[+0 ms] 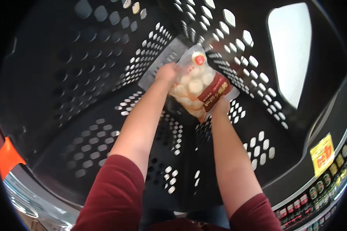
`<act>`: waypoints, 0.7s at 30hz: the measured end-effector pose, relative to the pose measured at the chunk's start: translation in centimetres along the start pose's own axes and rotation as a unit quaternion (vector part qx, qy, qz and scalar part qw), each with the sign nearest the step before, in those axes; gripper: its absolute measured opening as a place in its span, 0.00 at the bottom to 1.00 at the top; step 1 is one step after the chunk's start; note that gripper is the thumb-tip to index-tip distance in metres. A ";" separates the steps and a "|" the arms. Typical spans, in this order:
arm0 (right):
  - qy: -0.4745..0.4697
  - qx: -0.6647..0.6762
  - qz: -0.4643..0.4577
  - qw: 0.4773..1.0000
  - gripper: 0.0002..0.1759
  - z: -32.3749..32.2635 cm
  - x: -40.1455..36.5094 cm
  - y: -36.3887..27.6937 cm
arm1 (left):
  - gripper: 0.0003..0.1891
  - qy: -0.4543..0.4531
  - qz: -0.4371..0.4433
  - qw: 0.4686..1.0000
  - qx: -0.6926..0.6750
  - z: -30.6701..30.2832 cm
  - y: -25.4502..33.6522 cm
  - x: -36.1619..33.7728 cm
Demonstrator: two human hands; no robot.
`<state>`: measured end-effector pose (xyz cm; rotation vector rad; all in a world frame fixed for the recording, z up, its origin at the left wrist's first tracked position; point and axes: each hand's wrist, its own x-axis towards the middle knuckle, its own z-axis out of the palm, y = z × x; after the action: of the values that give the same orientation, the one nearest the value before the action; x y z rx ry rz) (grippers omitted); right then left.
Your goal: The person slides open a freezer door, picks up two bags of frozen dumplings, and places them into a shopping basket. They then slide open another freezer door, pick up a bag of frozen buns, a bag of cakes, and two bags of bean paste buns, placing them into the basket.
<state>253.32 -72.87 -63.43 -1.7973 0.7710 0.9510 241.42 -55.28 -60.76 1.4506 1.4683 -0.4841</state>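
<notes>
Both of my hands reach down into a black perforated shopping basket. Between them is a clear plastic food bag (196, 85) with white round balls showing through, a dark red label with yellow characters and a red round logo. My left hand (168, 73) is closed on the bag's left edge. At the lower right edge, my right hand (221, 106) grips it near the label. Behind the bag, partly covered by it, lies a grey slotted panel (150, 75). My fingertips are mostly hidden.
The black basket wall (38, 73) with rows of holes surrounds my arms. On the right, a yellow price tag (322, 154) hangs by a shelf with several rows of bottles or jars (297, 206). An orange piece (9, 158) sits at the left edge.
</notes>
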 end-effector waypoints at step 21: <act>-0.310 -0.158 0.008 0.938 0.36 -11.0 -34.7 -12.6 | 0.20 0.026 0.368 0.927 -0.063 -15.2 5.7 -53.8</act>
<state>249.18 -74.95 -25.14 -1.6007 0.2396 1.6158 231.05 -69.83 -7.49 1.7763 0.8673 0.1152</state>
